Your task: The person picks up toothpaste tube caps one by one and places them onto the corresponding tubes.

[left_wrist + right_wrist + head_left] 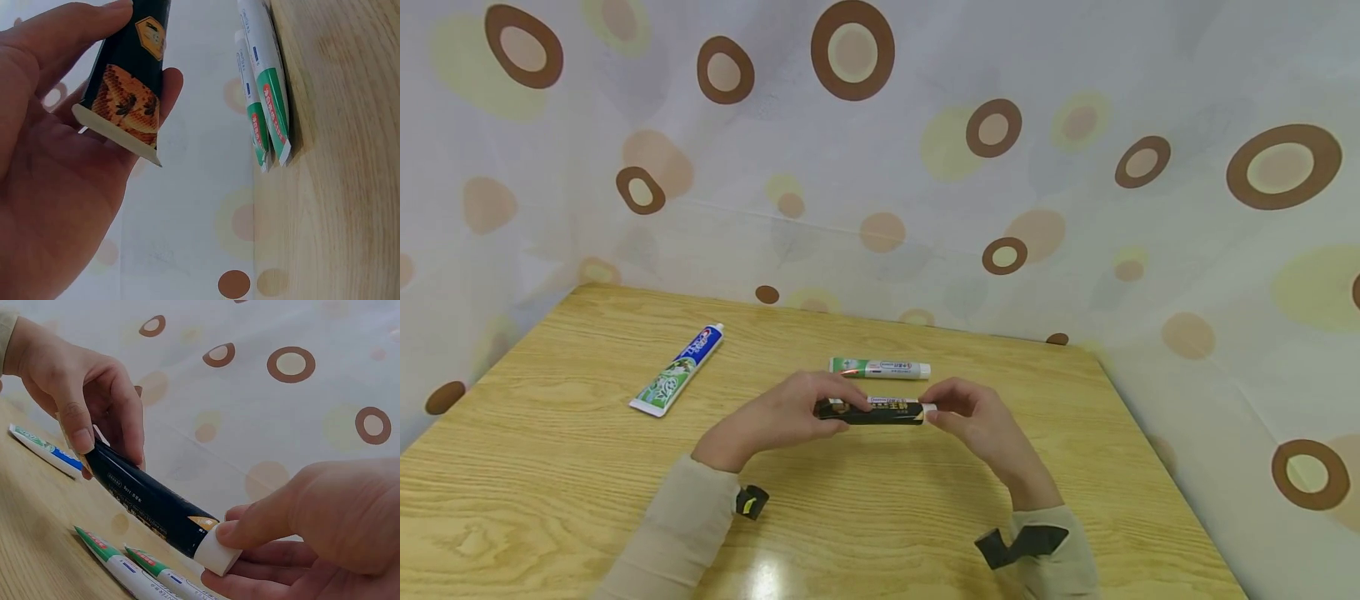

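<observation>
Both hands hold a black toothpaste tube [887,412] between them, lifted above the table. My left hand [782,417] grips its flat crimped end, where a honeycomb and bee print shows in the left wrist view. At the other end my right hand [973,421] pinches the white cap [217,551] between thumb and fingers. Behind the tube lies a green and white toothpaste tube [880,368]. A second tube of the same colours [272,94] lies alongside it, mostly hidden by the black one in the head view.
A blue and green toothpaste tube [677,371] lies at the left on the wooden table [550,467], its cap pointing to the back. A patterned white cloth [775,150] hangs behind the table and along its sides. Black straps wrap both sleeves near the wrists.
</observation>
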The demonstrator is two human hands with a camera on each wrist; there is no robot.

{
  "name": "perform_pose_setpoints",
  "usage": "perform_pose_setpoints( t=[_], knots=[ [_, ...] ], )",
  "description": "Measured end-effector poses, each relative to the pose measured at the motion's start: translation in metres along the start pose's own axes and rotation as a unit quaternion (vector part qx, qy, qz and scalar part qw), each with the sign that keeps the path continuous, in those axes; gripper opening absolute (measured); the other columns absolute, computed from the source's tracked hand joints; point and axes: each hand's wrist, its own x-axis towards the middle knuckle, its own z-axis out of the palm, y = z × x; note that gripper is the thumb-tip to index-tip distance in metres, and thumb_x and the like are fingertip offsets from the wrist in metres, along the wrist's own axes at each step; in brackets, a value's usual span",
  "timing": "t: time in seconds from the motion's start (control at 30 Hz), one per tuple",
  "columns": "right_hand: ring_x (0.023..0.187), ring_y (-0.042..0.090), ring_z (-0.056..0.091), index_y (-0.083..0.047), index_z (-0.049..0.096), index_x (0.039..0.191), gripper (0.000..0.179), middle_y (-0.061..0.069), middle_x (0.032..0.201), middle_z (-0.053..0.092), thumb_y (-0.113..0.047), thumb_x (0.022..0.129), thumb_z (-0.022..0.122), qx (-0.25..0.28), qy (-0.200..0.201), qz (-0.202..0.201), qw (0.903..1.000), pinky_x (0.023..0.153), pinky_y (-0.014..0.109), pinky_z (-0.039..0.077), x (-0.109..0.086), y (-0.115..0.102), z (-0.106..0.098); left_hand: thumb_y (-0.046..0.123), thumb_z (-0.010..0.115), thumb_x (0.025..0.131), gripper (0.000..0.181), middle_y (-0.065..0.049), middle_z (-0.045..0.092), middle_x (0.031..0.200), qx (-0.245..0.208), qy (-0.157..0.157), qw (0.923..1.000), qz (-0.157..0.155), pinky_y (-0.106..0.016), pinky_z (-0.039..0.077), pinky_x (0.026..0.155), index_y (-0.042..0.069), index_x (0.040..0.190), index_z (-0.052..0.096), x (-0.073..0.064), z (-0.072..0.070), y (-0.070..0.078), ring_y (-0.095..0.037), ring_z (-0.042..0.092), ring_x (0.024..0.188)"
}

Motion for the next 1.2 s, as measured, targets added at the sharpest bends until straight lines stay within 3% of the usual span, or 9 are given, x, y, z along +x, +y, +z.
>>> perform_pose_setpoints(
  t=[0.37, 0.6, 0.83, 1.2],
  knots=[
    [0.103, 0.024, 0.063, -0.002, 0.066, 0.114, 0.021, 0.014, 0.117, 0.065, -0.001, 0.093, 0.063, -0.039, -0.033, 0.011, 0.9986, 0.088, 0.032, 0.052, 0.002, 0.007, 0.001, 0.004, 0.073, 0.088, 0.03, 0.0, 0.068, 0.123, 0.018, -0.033, 0.9993, -0.002, -0.036, 0.051, 0.093, 0.018, 0.115, 0.073, 0.002, 0.007, -0.007, -0.016, 0.06, 0.11],
    [0.103, 0.024, 0.064, -0.001, 0.066, 0.112, 0.019, 0.016, 0.117, 0.066, 0.0, 0.093, 0.063, -0.055, -0.049, 0.005, 0.9973, 0.087, 0.032, 0.052, 0.003, 0.014, 0.003, 0.007, 0.075, 0.087, 0.03, -0.001, 0.067, 0.122, 0.032, -0.043, 0.9981, -0.03, -0.037, 0.049, 0.094, 0.02, 0.114, 0.073, 0.004, 0.011, -0.009, -0.015, 0.058, 0.105],
    [0.101, 0.024, 0.063, -0.002, 0.066, 0.112, 0.02, 0.016, 0.115, 0.066, 0.001, 0.092, 0.063, -0.073, -0.061, 0.005, 0.9955, 0.085, 0.031, 0.052, 0.004, 0.021, 0.006, 0.008, 0.076, 0.086, 0.032, -0.002, 0.068, 0.121, 0.049, -0.056, 0.9967, -0.031, -0.039, 0.05, 0.096, 0.017, 0.116, 0.073, 0.005, 0.016, -0.014, -0.015, 0.059, 0.105],
    [0.101, 0.025, 0.065, 0.003, 0.065, 0.112, 0.022, 0.017, 0.113, 0.067, 0.003, 0.09, 0.062, -0.088, -0.088, 0.004, 0.9922, 0.087, 0.033, 0.053, 0.009, 0.031, 0.009, 0.008, 0.078, 0.084, 0.036, 0.003, 0.067, 0.119, 0.049, -0.078, 0.9939, -0.06, -0.035, 0.05, 0.095, 0.018, 0.118, 0.071, 0.006, 0.027, -0.017, -0.013, 0.058, 0.102]
  ],
)
